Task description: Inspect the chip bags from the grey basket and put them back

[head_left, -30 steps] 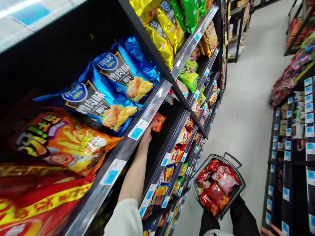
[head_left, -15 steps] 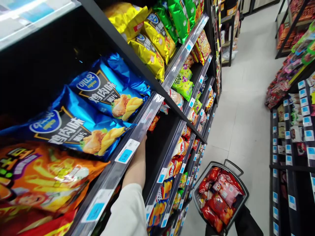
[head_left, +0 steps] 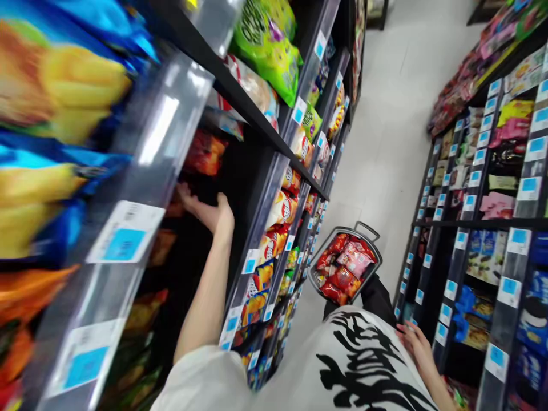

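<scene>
My left hand [head_left: 208, 210] reaches into a dark shelf bay under the rail with blue price tags [head_left: 124, 242]. Its fingers are spread flat and hold nothing. An orange-red snack bag [head_left: 204, 153] lies just above and behind the hand, apart from it. My right hand [head_left: 414, 342] hangs at my side by the right-hand shelving, fingers loosely apart and empty. A wire basket [head_left: 367, 235] full of red and pink snack packets sits on the floor ahead of me.
Blurred blue and yellow chip bags [head_left: 51, 114] fill the upper left shelf. Green bags [head_left: 268, 43] hang above. Rows of snack bags [head_left: 278, 211] line lower shelves. Shelving [head_left: 492, 228] with packets and price tags stands on the right. A pale floor aisle [head_left: 394, 125] runs between.
The view has dropped and swung right. My left hand has pushed deeper into the shelf bay, now showing spread fingers. My right hand has come into view.
</scene>
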Motion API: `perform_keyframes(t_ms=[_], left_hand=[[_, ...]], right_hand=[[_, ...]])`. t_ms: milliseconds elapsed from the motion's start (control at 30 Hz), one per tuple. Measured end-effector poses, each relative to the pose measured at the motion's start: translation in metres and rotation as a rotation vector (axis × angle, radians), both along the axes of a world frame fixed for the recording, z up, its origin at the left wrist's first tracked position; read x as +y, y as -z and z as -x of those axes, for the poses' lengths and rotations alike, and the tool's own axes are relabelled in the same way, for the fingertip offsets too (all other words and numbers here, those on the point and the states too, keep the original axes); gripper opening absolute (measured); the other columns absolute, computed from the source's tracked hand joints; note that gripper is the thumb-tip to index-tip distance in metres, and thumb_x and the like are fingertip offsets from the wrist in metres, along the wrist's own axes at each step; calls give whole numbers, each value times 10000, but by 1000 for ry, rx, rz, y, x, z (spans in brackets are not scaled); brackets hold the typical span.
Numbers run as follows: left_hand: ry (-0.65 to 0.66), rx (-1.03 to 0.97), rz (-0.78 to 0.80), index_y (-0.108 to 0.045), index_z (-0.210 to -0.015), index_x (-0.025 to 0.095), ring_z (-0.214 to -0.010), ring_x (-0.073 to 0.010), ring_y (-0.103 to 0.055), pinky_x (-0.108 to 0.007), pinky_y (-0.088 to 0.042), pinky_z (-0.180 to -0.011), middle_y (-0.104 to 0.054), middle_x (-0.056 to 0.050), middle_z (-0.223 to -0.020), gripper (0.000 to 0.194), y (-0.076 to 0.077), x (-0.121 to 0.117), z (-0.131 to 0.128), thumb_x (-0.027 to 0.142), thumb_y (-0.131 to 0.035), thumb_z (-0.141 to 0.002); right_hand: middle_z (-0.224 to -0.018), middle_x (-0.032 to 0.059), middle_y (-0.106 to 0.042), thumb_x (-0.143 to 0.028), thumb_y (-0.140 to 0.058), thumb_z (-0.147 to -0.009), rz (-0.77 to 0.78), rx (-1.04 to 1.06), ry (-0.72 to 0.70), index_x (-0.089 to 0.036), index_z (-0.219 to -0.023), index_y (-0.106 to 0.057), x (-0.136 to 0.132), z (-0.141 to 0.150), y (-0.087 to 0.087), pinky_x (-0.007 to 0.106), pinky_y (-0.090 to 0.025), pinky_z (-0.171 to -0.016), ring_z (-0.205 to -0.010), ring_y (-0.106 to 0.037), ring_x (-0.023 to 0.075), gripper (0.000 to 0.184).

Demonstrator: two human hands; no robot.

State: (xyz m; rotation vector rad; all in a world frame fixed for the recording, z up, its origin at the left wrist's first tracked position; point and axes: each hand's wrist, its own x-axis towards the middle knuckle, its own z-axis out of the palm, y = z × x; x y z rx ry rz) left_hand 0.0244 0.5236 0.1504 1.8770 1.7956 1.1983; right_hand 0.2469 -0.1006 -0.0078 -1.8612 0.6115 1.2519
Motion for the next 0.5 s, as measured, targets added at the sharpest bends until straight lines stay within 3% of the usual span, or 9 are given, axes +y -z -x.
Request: perform_keyframes(t_ms=[67, 133, 200, 300, 367, 500], left_hand=[[60, 98, -49, -353, -1618, 119, -1604, -307, -306, -501, -213, -1343, -372, -186, -1702, 851, 24, -62, 8, 121, -731, -855], [171, 56, 56, -580, -1424, 157, -1546, -348, -403, -545, -245, -1329, -541, -167, -1562, 620, 52, -130, 14, 181, -783, -838], [370, -13, 352, -717, -1183, 224, -1466, -371, -501, -567, -283, -1312, -656, -135, -1414, 355, 89, -194, 16, 216, -802, -838], [665, 108, 904, -751, -1190, 279, -1500, -344, -473, -501, -281, -1318, -624, -107, -1496, 301, 152, -269, 20, 219, -735, -896], [643, 202, 1148, -745, -1220, 261, -1501, -357, -472, -494, -318, -1293, -594, -127, -1530, 355, 193, -302, 28, 192, -743, -872], [502, 267, 1332, -671, -1353, 180, -1400, -400, -551, -562, -410, -1205, -640, -191, -1416, 546, 267, -343, 53, 204, -815, -826]], right_hand=[[-896, 67, -830, -605, -834, -640, 16, 18, -28, -305, -1027, -674, 6, -1, -1, 420, -628, -951, -1128, -783, 430, 516], [-953, 65, -839, -599, -817, -683, 24, 19, -58, -294, -1042, -684, 13, -5, -1, 410, -628, -934, -1110, -790, 405, 489], [-980, 64, -837, -596, -811, -684, 32, 13, -90, -279, -1041, -692, 17, -9, 0, 402, -631, -902, -1051, -803, 369, 492], [-936, 64, -821, -603, -831, -616, 30, -8, -165, -239, -1022, -710, 20, -15, 2, 414, -631, -854, -928, -806, 327, 558], [-923, 65, -817, -605, -849, -590, 9, -16, -216, -223, -1021, -727, 17, -18, 3, 425, -626, -839, -879, -797, 313, 589], [-955, 81, -828, -590, -891, -564, 24, -34, -213, -218, -1020, -754, -1, -20, 3, 442, -624, -850, -878, -792, 321, 605]])
